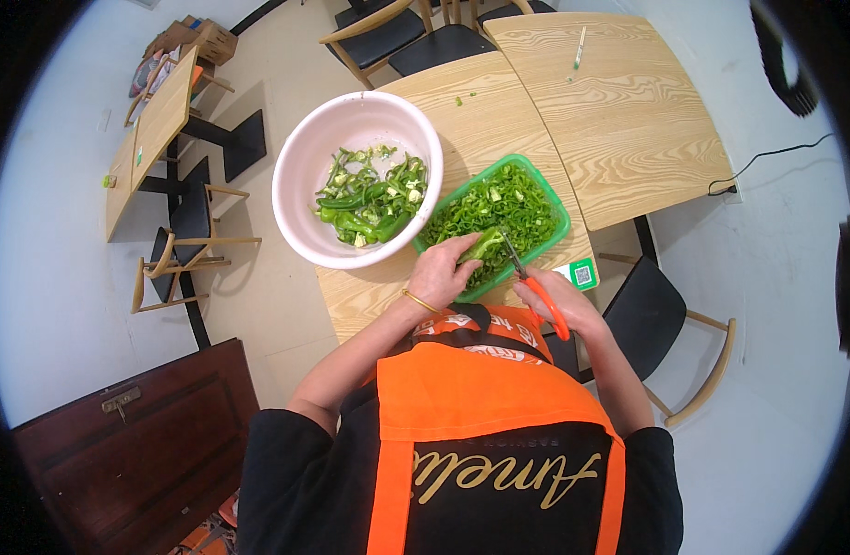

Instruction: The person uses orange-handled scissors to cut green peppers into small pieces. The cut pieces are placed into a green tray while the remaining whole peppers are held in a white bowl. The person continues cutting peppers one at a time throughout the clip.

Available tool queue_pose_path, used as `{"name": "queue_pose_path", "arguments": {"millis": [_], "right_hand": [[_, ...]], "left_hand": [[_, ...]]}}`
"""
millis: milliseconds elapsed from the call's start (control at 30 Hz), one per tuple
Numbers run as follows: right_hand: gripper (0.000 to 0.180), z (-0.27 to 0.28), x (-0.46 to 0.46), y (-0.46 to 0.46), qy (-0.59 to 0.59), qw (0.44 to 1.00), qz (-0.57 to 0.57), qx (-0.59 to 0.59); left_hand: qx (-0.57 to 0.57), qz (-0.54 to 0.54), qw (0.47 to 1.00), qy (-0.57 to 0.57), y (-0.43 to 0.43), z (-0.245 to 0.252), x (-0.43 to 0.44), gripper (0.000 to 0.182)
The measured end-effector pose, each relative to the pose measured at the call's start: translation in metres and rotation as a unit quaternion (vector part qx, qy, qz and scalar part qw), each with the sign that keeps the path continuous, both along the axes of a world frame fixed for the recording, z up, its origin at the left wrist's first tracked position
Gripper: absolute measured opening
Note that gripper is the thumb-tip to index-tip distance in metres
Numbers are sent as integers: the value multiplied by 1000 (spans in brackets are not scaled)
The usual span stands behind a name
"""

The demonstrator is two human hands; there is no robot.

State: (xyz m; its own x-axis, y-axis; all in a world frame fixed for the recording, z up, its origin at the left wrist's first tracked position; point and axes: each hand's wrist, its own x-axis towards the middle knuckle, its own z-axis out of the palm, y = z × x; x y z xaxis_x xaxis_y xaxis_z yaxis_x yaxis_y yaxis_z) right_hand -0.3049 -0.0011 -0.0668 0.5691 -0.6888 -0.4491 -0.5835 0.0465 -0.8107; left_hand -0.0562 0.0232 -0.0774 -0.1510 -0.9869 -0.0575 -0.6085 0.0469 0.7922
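My left hand (pixel 444 269) holds a green pepper (pixel 482 245) over the near part of a green plastic basket (pixel 562 216). In my right hand (pixel 562 298) are scissors with orange handles (pixel 551 309), their blades at the pepper's right end. Cut green pepper pieces (pixel 518 198) fill much of the basket. To its left stands a large pale pink plastic basin (pixel 291 239), holding several whole green peppers (pixel 355 222) together with stems and seedy cores. Part of the basket's near side is hidden behind my hands and the pepper.
Basket and basin rest on a wooden table (pixel 349 298), with a green card bearing a printed code (pixel 582 275) at its right edge. A second wooden table (pixel 626 125) adjoins it. Black-seated chairs (pixel 643 322) stand at right and beyond. A dark cable (pixel 765 161) runs by the wall.
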Motion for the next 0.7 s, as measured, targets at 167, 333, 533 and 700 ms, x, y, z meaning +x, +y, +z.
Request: {"name": "queue_pose_path", "arguments": {"millis": [167, 333, 533, 700], "right_hand": [[32, -8, 1, 1, 37, 997, 20, -63], [30, -15, 6, 11, 61, 992, -9, -106], [30, -9, -1, 11, 69, 996, -47, -7], [28, -7, -2, 11, 75, 991, 7, -108]], "left_hand": [[14, -26, 1000, -9, 4, 2, -5, 40], [73, -13, 997, 39, 2, -10, 2, 39], [380, 80, 814, 433, -5, -24, 10, 40], [440, 83, 764, 465, -9, -21, 11, 30]]}}
